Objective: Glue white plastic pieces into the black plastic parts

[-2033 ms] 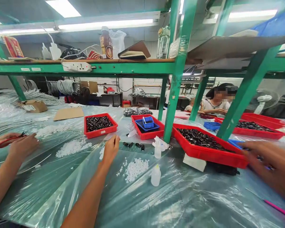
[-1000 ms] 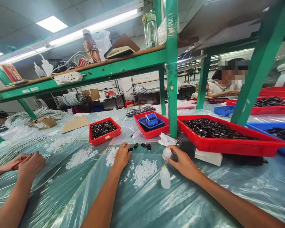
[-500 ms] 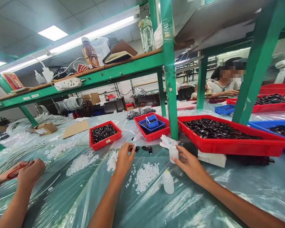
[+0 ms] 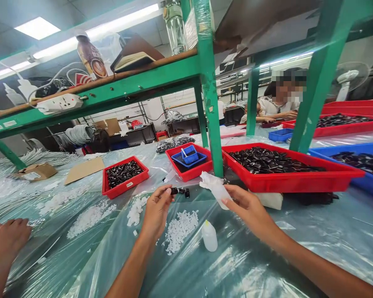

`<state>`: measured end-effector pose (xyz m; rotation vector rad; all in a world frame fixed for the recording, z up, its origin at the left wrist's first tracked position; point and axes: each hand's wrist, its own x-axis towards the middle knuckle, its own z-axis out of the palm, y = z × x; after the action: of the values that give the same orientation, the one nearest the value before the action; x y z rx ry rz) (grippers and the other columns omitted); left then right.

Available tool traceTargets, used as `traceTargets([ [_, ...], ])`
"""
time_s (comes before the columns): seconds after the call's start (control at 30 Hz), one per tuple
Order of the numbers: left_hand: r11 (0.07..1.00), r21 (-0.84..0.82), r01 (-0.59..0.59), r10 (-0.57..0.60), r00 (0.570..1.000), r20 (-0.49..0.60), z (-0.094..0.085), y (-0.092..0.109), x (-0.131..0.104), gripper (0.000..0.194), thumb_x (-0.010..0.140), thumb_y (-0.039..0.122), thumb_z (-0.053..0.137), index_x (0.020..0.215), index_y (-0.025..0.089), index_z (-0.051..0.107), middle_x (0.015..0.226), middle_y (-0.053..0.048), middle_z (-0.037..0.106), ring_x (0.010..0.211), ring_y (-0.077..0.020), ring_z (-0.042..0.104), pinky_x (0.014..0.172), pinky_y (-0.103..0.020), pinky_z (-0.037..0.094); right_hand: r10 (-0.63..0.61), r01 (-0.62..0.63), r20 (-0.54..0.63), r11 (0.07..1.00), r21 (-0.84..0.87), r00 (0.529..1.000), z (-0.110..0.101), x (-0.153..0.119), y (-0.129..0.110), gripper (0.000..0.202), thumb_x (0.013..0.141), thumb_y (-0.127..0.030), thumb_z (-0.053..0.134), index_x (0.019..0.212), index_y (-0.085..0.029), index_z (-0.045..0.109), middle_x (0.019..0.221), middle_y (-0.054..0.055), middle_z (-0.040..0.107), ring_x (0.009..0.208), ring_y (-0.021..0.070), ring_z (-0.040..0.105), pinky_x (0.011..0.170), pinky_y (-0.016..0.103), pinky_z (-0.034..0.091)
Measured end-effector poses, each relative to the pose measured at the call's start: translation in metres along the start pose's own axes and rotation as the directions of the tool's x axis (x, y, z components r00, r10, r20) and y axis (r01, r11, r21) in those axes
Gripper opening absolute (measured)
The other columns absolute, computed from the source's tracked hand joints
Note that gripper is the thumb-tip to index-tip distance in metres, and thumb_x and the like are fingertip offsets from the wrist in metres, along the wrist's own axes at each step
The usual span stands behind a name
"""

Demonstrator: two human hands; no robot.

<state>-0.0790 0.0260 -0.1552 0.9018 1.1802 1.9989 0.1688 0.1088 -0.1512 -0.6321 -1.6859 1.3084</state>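
Observation:
My left hand (image 4: 157,209) is closed, with thumb and fingertips pinching a small glossy black part (image 4: 174,191). Just right of it, more black parts (image 4: 186,193) lie on the plastic sheeting. My right hand (image 4: 244,203) grips a translucent white squeeze bottle (image 4: 220,194), tilted with its upper end to the left. Crumpled white tissue (image 4: 209,180) wraps that end and hides the nozzle. Below, a second white bottle (image 4: 209,236) with a yellowish tip stands on the sheeting. Between my forearms spreads a pile of small white plastic pieces (image 4: 182,229).
Red trays of black parts stand at the left (image 4: 124,186) and right (image 4: 286,182). Between them, a red tray (image 4: 189,176) holds blue baskets. A green post (image 4: 216,153) rises behind the bottle. At far left is another person's hand (image 4: 10,238); a co-worker (image 4: 276,105) sits across.
The held bottle has gone from nearly upright to tilted left. My left hand now has a black part in its fingertips. The view has swung right, and the neighbour's hands have slid toward the left edge.

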Motion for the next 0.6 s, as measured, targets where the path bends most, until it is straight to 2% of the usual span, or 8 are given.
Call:
traceTargets([
  [0.07,0.996,-0.083,0.042,-0.043,0.999,-0.014,0.003,0.005,-0.003,0.044,0.066,0.039,0.091,0.1,0.017,0.073,0.082,-0.002,0.075,0.076,-0.0139,0.072,0.071,-0.023,0.058,0.012,-0.012,0.001,0.999,0.034,1.0,0.001,-0.001,-0.003,0.058,0.076,-0.065,0.076,0.113,-0.02,0.071,0.121,0.011,0.072,0.113,0.0317,0.066,0.096,0.042,0.056],
  [0.17,0.988,-0.146,0.05,-0.052,0.999,-0.006,0.007,0.016,-0.007,0.043,0.063,0.037,0.093,0.094,0.016,0.071,0.082,-0.003,0.076,0.085,-0.0206,0.077,0.077,-0.029,0.063,0.042,-0.042,0.009,0.993,0.107,0.999,0.001,-0.002,-0.007,0.057,0.076,-0.062,0.078,0.116,-0.021,0.072,0.123,0.01,0.072,0.112,0.0305,0.066,0.094,0.041,0.058],
  [0.23,0.986,-0.156,0.058,-0.06,0.998,-0.009,0.008,0.022,-0.01,0.041,0.061,0.037,0.094,0.087,0.014,0.072,0.082,-0.004,0.076,0.086,-0.0202,0.077,0.074,-0.025,0.063,0.07,-0.075,0.033,0.98,0.184,0.997,0.001,-0.004,-0.009,0.057,0.077,-0.06,0.078,0.12,-0.022,0.071,0.125,0.009,0.07,0.109,0.0293,0.066,0.087,0.04,0.061],
  [0.33,0.986,-0.163,0.043,-0.044,0.999,-0.002,0.009,0.027,-0.013,0.038,0.062,0.039,0.094,0.084,0.015,0.074,0.082,-0.002,0.073,0.075,-0.0124,0.073,0.059,-0.014,0.057,0.091,-0.109,0.081,0.959,0.261,0.993,0.001,-0.006,-0.011,0.055,0.08,-0.057,0.076,0.122,-0.023,0.069,0.122,0.01,0.068,0.099,0.0267,0.067,0.069,0.035,0.063],
  [0.4,0.994,-0.105,-0.025,0.031,0.998,0.053,0.01,0.026,-0.015,0.032,0.068,0.042,0.09,0.085,0.018,0.075,0.076,0.0,0.07,0.064,-0.0085,0.066,0.05,-0.013,0.051,0.068,-0.091,0.096,0.96,0.265,0.993,0.001,-0.007,-0.013,0.052,0.081,-0.054,0.076,0.123,-0.023,0.067,0.114,0.009,0.068,0.088,0.0221,0.066,0.061,0.029,0.059],
  [0.47,0.985,0.066,-0.16,0.15,0.979,0.14,0.013,0.023,-0.019,0.024,0.076,0.04,0.085,0.085,0.019,0.077,0.073,0.0,0.068,0.056,-0.0077,0.059,0.047,-0.016,0.048,0.021,-0.042,0.084,0.967,0.25,0.996,0.001,-0.008,-0.014,0.046,0.082,-0.051,0.076,0.119,-0.024,0.067,0.107,0.006,0.068,0.075,0.0161,0.064,0.058,0.026,0.056],
  [0.53,0.902,0.28,-0.328,0.268,0.935,0.231,0.015,0.019,-0.025,0.016,0.082,0.035,0.08,0.086,0.02,0.08,0.08,-0.002,0.069,0.058,-0.009,0.057,0.049,-0.019,0.049,-0.027,0.011,0.066,0.974,0.224,0.997,0.001,-0.009,-0.016,0.04,0.082,-0.048,0.077,0.113,-0.024,0.066,0.098,0.003,0.067,0.066,0.0125,0.06,0.058,0.025,0.054],
  [0.6,0.777,0.428,-0.461,0.357,0.883,0.303,0.018,0.015,-0.031,0.012,0.085,0.031,0.076,0.093,0.024,0.082,0.09,-0.005,0.071,0.066,-0.0115,0.06,0.052,-0.021,0.048,-0.054,0.043,0.053,0.981,0.19,0.997,0.002,-0.01,-0.019,0.038,0.08,-0.047,0.078,0.108,-0.023,0.067,0.088,0.001,0.064,0.064,0.0123,0.058,0.057,0.024,0.052],
])
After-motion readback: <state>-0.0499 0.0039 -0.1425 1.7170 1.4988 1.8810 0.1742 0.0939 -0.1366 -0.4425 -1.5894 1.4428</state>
